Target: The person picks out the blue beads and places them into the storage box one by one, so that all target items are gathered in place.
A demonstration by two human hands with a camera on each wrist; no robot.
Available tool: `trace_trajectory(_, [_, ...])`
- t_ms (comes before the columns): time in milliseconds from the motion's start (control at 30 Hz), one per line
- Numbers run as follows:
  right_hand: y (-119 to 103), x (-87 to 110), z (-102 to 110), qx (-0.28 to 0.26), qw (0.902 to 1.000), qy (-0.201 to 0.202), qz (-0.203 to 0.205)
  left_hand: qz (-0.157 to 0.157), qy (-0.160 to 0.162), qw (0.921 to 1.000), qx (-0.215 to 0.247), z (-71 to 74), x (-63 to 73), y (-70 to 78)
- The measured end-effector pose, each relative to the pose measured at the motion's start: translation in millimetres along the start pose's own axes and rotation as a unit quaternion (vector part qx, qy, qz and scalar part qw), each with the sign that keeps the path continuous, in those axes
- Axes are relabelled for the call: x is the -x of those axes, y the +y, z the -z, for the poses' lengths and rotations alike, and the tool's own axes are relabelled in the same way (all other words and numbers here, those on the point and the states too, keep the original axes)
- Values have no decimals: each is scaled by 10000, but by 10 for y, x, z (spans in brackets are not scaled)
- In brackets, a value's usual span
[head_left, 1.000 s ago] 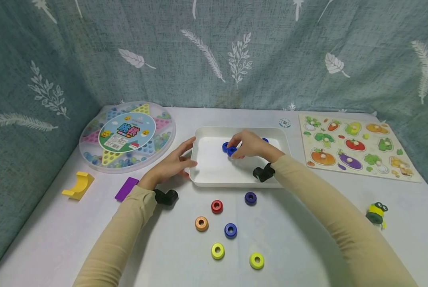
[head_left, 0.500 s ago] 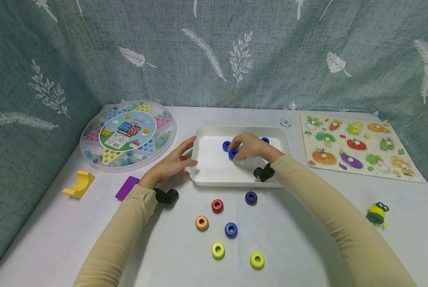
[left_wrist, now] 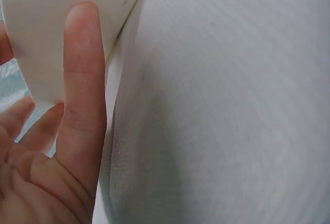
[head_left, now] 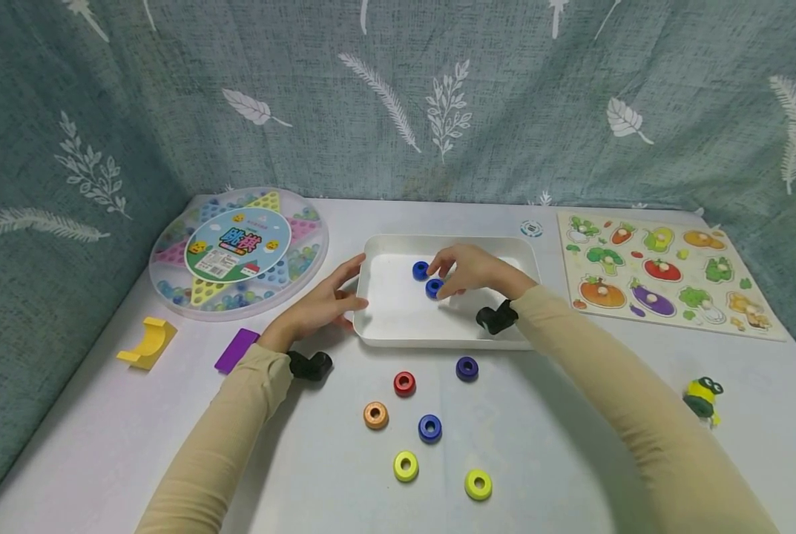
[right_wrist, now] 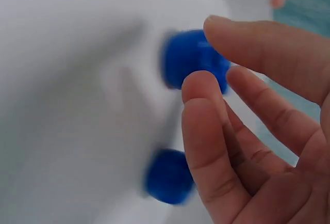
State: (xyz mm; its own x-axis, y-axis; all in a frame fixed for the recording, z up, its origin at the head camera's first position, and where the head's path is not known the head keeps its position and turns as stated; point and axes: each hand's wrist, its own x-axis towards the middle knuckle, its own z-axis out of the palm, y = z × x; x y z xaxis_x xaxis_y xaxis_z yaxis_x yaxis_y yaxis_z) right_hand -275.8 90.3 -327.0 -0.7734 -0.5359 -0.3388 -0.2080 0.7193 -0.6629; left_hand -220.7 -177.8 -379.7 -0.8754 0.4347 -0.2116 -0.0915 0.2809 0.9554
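Inside the white tray [head_left: 398,322] lie two blue rings, a far one [head_left: 420,270] and a nearer one [head_left: 433,288]. Right beside the nearer ring is my right hand [head_left: 474,268], thumb and fingers spread apart. In the right wrist view, a blue ring [right_wrist: 183,56] shows behind the thumb and fingertips, and another blue ring [right_wrist: 168,177] lies lower down. My left hand [head_left: 314,308] touches the tray's left end with extended fingers. Its straight thumb [left_wrist: 85,64] lies against the white wall in the left wrist view.
In front of the tray lie a red ring [head_left: 404,383], an orange ring [head_left: 375,415], two yellow rings, a blue ring [head_left: 429,429] and a dark blue ring [head_left: 466,368]. A round marble game [head_left: 237,245] stands left; a vegetable puzzle board [head_left: 665,274] and small toy [head_left: 702,398] are right.
My right hand has let go of the nearer blue ring and shifted slightly right. The third blue ring seen in the tray before is now hidden behind that hand. The left hand stays put.
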Motion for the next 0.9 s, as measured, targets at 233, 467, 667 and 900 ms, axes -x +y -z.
trace_trajectory(233, [-179, 506, 175, 16, 9974, 329, 633, -13, 19, 9999, -101, -14, -10, -1])
trace_trajectory(467, [-237, 1124, -210, 116, 9859, 247, 1650, -37, 59, 9999, -140, 7, -11, 0])
trace_trajectory(667, [-126, 1236, -730, -39, 9826, -356, 1823, -99, 3, 9999, -114, 16, 6, 1])
trace_trajectory(900, [-84, 1191, -1015, -328, 9814, -932, 1647, -103, -42, 9999, -59, -1, -15, -3])
